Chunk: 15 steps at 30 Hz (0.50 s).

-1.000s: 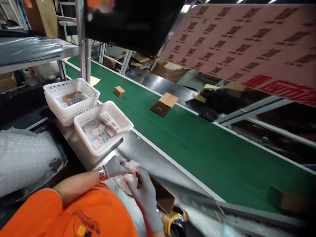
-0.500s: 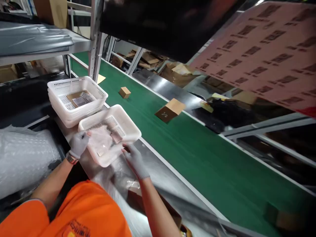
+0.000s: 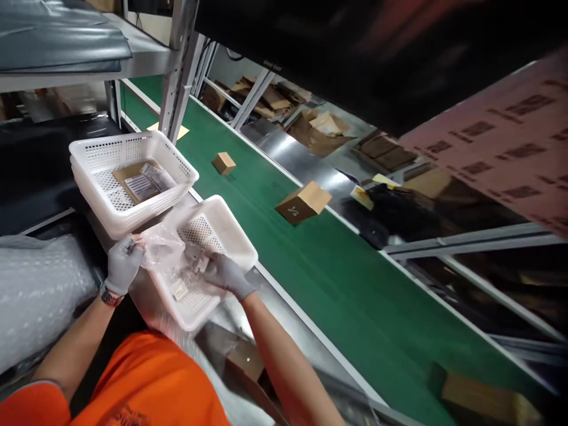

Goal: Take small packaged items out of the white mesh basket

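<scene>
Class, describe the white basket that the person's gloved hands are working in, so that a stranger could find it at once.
Start at the green conveyor belt; on the steel ledge along its near side sit white perforated baskets. Take the nearer basket, where the right hand reaches in and the left hand holds a clear plastic bag. Unlike the stacked baskets behind, it sits alone and holds small packets.

Your left hand: gloved, pinching a clear plastic bag at its left edge.
Your right hand: gloved, fingers down inside the near white basket, just right of the bag.
Beyond your grip: stacked baskets, green conveyor belt carrying cardboard boxes.
</scene>
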Motion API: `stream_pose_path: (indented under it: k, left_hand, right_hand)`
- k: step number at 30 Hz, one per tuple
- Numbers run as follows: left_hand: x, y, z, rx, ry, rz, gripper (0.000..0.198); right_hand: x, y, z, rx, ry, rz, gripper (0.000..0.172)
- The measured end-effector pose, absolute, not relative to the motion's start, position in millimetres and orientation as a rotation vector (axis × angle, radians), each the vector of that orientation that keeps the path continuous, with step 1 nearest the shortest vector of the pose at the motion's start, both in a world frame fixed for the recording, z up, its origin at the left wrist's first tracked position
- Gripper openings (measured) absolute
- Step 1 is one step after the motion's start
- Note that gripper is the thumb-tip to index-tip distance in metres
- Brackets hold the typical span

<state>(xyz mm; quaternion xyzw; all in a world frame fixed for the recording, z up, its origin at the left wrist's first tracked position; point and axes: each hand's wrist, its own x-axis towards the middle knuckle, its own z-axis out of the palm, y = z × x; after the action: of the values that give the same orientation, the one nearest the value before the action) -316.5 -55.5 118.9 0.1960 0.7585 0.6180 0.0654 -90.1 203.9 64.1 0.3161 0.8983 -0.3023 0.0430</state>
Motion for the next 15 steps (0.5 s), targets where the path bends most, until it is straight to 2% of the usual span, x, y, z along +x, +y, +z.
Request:
stream_pose_path:
  k: [4, 8, 9, 15]
  left_hand:
    - [-318.4, -43.0, 117.5, 0.596, 2.276, 1.857, 0.028]
    - [-317.2, -30.5, 115.9, 0.742, 2.254, 1.794, 0.028]
    - [-316.8, -27.7, 114.6, 0.774, 2.257, 1.778, 0.028]
    - [-315.1, -14.2, 107.3, 0.883, 2.315, 1.694, 0.022]
  right_hand:
    - [-86.2, 242.0, 62.0, 1.333, 2.505, -1.16, 0.037]
    - [-95.5, 257.0, 50.8, 1.296, 2.27, -1.317, 0.015]
    - [-97.8, 256.6, 48.6, 1.294, 2.261, -1.303, 0.015]
    - [-103.3, 229.9, 44.7, 1.465, 2.313, -1.092, 0.052]
